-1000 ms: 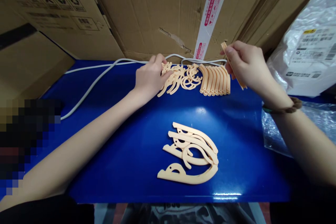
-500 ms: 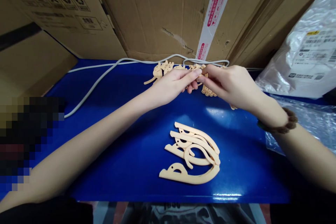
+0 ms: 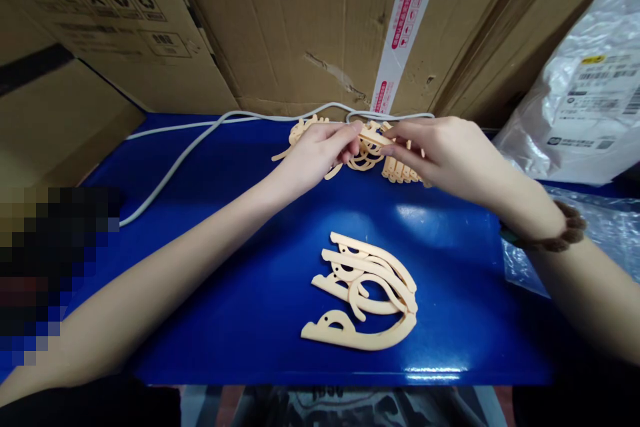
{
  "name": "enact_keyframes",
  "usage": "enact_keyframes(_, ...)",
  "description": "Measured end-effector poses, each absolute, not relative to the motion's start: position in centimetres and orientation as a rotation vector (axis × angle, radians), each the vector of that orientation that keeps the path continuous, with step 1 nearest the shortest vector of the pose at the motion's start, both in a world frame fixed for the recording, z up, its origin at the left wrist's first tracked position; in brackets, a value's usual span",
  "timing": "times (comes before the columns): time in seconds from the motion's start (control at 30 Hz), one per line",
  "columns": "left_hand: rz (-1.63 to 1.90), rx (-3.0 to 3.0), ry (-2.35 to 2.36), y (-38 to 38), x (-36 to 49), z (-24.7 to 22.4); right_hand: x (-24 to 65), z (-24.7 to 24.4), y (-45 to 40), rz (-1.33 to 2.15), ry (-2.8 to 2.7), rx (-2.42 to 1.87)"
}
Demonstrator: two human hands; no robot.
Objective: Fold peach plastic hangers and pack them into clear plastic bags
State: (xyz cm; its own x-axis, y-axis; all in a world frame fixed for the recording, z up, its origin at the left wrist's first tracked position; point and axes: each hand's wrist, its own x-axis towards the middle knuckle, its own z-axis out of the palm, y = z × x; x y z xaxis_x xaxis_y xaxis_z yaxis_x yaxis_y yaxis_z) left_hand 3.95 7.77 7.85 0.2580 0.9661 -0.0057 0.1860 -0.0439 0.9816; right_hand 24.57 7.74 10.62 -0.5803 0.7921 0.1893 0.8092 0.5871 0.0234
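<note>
Between my two hands is a slim beige plastic piece (image 3: 374,138), held over the back of the blue table. My left hand (image 3: 325,147) pinches its left end, and my right hand (image 3: 430,147) grips its right end between thumb and fingers. Beneath and behind them lie more beige parts: curved hooks (image 3: 365,160), a row of small pieces (image 3: 397,170) and a cluster (image 3: 305,125) partly covered by my left hand. Nearer the front edge, several beige curved hanger-like pieces (image 3: 380,340) lie overlapping in a loose fan.
A grey cable (image 3: 173,180) runs along the back and left of the blue table (image 3: 240,293). Cardboard boxes (image 3: 280,27) stand behind it. At the right are a white plastic package (image 3: 575,113) and clear plastic wrap (image 3: 530,260).
My hands have moved slightly apart, my left hand to the left and my right hand to the right. The held beige piece and the curved parts behind it now show more.
</note>
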Motion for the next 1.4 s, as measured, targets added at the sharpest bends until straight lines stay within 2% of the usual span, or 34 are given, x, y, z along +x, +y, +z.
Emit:
enact_keyframes(0.13,0.873,1.554,1.107,8.0,3.7,7.0,26.0,10.9,9.2,-0.260,-2.475,-1.660)
enact_keyframes(0.3,0.781,1.748,1.027,8.3,3.6,5.2,28.0,10.0,11.6,-0.221,-2.258,-1.917)
enact_keyframes(0.53,0.590,1.868,1.015,8.0,3.7,4.1,28.4,9.6,12.3,-0.182,-2.188,-1.976)
enact_keyframes(0.9,-0.025,2.317,1.050,6.3,3.7,5.5,26.3,10.2,10.2,-0.289,-2.207,-1.974)
enact_keyframes(1.4,-0.064,2.371,1.013,6.3,3.6,5.8,25.3,6.3,11.0,-0.207,-2.341,-1.983)
